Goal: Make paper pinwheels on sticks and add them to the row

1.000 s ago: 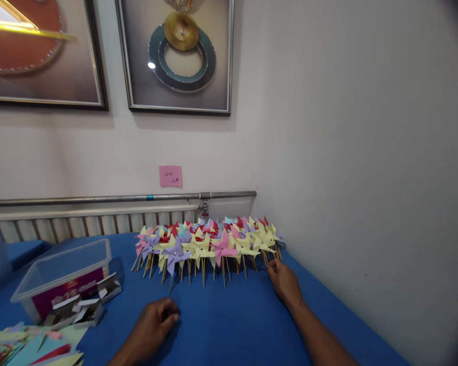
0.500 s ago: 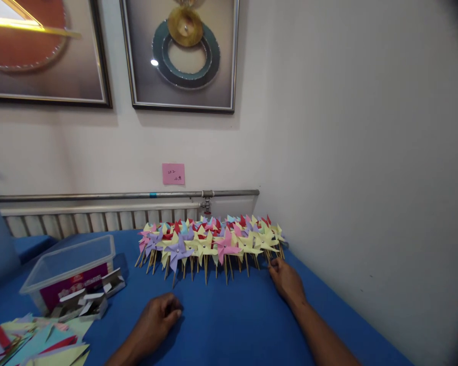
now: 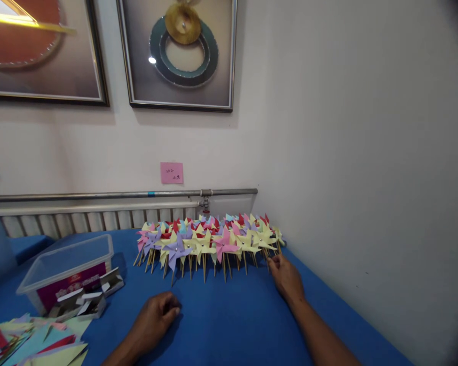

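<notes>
Rows of paper pinwheels on wooden sticks, in yellow, pink, purple, red and blue, stand on the blue table (image 3: 229,310) near the wall. At their right end my right hand (image 3: 286,277) pinches the stick of a pale yellow pinwheel (image 3: 264,239); the fingertips partly cover that stick. A purple pinwheel (image 3: 176,250) and a pink pinwheel (image 3: 225,244) are in the front row. My left hand (image 3: 154,320) rests on the table in front of the rows, fingers curled in, with nothing visible in it.
To the left sits a clear plastic tub (image 3: 66,269) with a purple label. Small open cardboard boxes (image 3: 93,305) lie before it, and a pile of coloured paper pieces (image 3: 41,343) fills the near left corner. A radiator (image 3: 99,218) and pipe run behind; a wall bounds the right.
The view has shifted slightly, so everything appears a little further left. Both hands stay in nearly the same places, the right still at the pinwheel's stick.
</notes>
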A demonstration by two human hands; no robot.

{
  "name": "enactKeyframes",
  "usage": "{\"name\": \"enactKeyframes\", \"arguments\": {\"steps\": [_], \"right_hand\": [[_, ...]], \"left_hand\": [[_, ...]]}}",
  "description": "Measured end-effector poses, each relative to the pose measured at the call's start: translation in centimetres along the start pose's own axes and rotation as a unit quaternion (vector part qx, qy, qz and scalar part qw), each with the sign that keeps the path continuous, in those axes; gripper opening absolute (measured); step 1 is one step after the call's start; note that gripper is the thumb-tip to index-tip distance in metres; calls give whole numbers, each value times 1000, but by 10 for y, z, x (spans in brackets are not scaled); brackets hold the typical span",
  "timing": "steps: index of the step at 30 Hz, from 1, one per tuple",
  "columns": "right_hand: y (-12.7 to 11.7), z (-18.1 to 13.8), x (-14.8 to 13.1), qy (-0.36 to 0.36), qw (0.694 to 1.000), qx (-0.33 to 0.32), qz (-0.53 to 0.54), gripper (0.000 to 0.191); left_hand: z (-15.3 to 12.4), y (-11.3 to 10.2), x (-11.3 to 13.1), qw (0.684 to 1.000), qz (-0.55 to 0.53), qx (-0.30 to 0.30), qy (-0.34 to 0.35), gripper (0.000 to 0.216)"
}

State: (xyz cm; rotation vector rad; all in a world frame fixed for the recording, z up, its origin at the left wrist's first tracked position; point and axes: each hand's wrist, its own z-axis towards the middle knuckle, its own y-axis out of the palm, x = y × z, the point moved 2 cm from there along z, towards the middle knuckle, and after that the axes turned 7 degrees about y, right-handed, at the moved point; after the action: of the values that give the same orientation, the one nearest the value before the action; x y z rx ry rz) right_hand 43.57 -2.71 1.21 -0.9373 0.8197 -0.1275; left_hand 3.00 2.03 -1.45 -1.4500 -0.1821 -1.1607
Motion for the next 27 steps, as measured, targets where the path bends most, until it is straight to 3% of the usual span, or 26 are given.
{"name": "enactKeyframes", "arguments": {"steps": [3,5,8,10,12,15,18,20,23,25,27], "right_hand": [[-14,-9,-5,13,1000,24,-5,32],[-17,-21,-15,-17,1000,22,1,32],[-3,-58,-51,-169,984,11,51,30],[18,-100,-87,-287,953,-56,76,29],[40,-150,-126,-414,900,-108,86,29],[62,-214,-174,-543,819,-125,134,25],[68,-233,-193,-558,805,-113,165,24],[67,-224,-191,-533,821,-125,163,25],[69,-204,-183,-482,848,-146,164,27],[73,-197,-181,-458,859,-157,169,27],[78,-197,-183,-449,860,-175,169,28]], "left_hand": [[0,-1,0,1000,-3,9,2,17],[-2,-1,1,1000,-8,14,10,17],[-1,-1,0,999,-23,25,20,15],[1,-2,-1,999,-15,32,19,14],[2,-4,0,999,2,36,26,15],[-6,-11,7,996,48,21,65,18],[-35,-23,12,985,144,55,74,18],[-68,-34,9,958,240,143,68,23],[-128,-52,-4,900,344,262,59,23],[-164,-67,-17,844,419,335,6,21],[-189,-81,-30,796,487,353,-70,29]]}}
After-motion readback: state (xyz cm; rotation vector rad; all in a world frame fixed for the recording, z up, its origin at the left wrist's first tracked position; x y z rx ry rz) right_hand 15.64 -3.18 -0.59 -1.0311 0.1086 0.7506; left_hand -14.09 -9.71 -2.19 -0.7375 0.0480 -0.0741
